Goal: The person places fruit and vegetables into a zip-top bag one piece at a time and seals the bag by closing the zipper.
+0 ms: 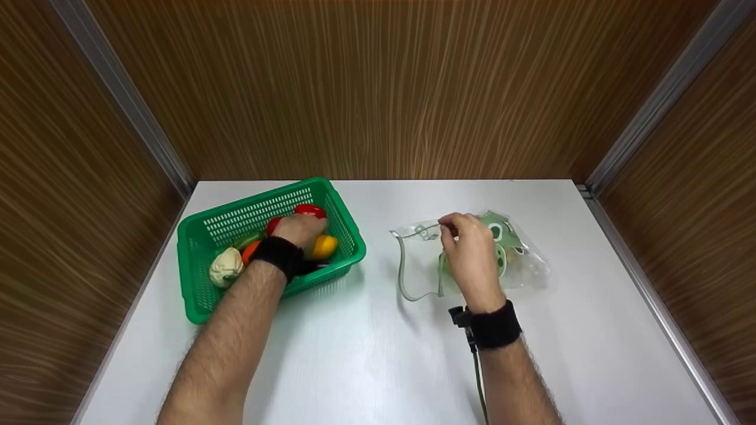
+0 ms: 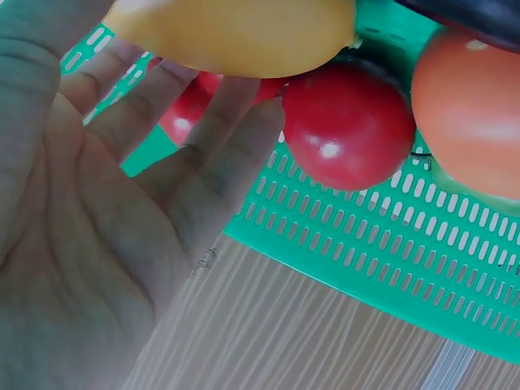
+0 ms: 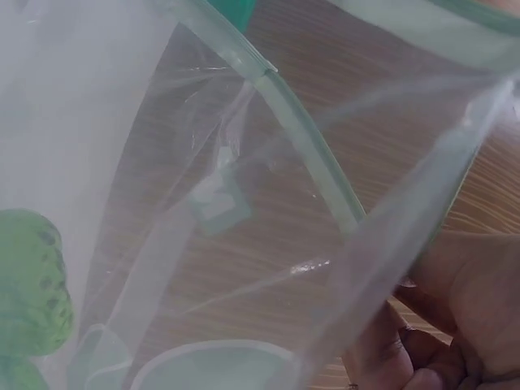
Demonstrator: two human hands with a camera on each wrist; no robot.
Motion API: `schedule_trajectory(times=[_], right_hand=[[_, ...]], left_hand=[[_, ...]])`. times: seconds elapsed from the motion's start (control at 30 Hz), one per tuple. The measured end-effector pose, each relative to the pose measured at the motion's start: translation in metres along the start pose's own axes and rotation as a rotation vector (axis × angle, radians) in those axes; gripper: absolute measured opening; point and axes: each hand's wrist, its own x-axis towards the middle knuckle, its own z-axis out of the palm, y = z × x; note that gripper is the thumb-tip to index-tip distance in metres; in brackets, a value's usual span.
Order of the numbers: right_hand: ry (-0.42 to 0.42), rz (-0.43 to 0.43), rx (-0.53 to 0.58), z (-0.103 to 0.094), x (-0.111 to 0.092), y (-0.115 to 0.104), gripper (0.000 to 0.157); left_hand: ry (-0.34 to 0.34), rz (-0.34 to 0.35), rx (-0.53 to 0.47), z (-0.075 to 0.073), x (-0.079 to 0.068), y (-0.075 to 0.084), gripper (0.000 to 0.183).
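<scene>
My left hand [image 1: 300, 230] reaches into a green plastic basket [image 1: 192, 265] at the left of the table. In the left wrist view its fingers extend loosely past a yellow lemon [image 2: 236, 36], beside a round red tomato [image 2: 349, 126]. Another red piece [image 1: 310, 210] lies just beyond the hand in the head view, and the fingers partly cover it. With thumb and fingertips, my right hand [image 1: 473, 257] pinches the rim of a clear plastic bag [image 1: 531, 273] with green trim and green prints. The bag's mouth gapes toward the basket.
Inside the basket are also a pale ribbed vegetable [image 1: 225, 267], an orange round piece [image 2: 471, 114] and a dark purple, shiny piece [image 2: 479, 20]. Wood-grain panels [image 1: 378, 88] enclose the white table [image 1: 354, 354] at the back and sides. A cable [image 1: 477, 372] hangs from the right wristband.
</scene>
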Motion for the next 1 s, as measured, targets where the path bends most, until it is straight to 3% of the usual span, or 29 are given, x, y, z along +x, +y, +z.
schedule_trajectory(times=[0.3,0.57,0.8,1.0], right_hand=[[-0.001,0.021,-0.075,-0.003,0.000,0.002,0.018],[-0.005,0.022,-0.124,-0.004,-0.001,0.005,0.018],[-0.001,0.033,-0.170,-0.003,-0.003,0.005,0.015],[-0.011,0.064,-0.178,-0.002,-0.002,0.006,0.018]], left_hand=[[0.021,-0.018,-0.026,-0.003,-0.001,0.001,0.054],[0.016,-0.060,-0.063,-0.008,-0.001,0.000,0.045],[0.018,-0.082,-0.119,-0.012,-0.003,-0.001,0.055],[0.075,-0.079,-0.137,-0.019,-0.007,0.000,0.068]])
